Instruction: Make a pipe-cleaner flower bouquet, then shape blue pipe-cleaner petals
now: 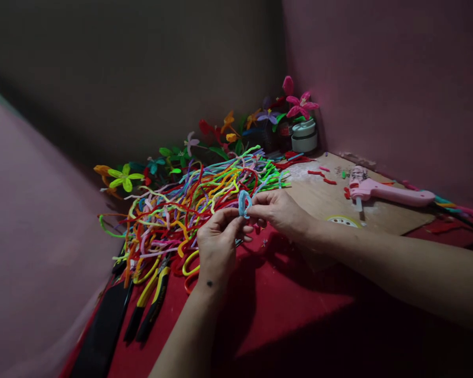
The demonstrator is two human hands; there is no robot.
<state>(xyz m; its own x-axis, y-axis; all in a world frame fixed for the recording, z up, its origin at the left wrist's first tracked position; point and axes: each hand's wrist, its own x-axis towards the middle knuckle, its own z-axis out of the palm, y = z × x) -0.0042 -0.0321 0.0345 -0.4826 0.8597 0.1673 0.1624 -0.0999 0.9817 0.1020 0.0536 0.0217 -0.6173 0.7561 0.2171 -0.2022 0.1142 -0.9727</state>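
Observation:
Between my two hands is a light blue pipe cleaner [243,202], bent into a small upright loop. My left hand [219,239] pinches it low down from the left, thumb against fingers. From the right, the fingertips of my right hand [278,212] close on the loop's side. Fingers hide the lower end of the pipe cleaner. Just behind the hands lies a big tangled pile of colourful pipe cleaners [169,207]. Yellow-and-orange scissor handles [189,268] show beside my left wrist.
Yellow-and-black pliers [153,302] lie left on the red table [287,320]. A pink hot glue gun [390,191] rests on a brown board [311,197] at right, with red scraps nearby. Pipe cleaner flowers [301,105] and a pale round container [304,137] stand along the wall.

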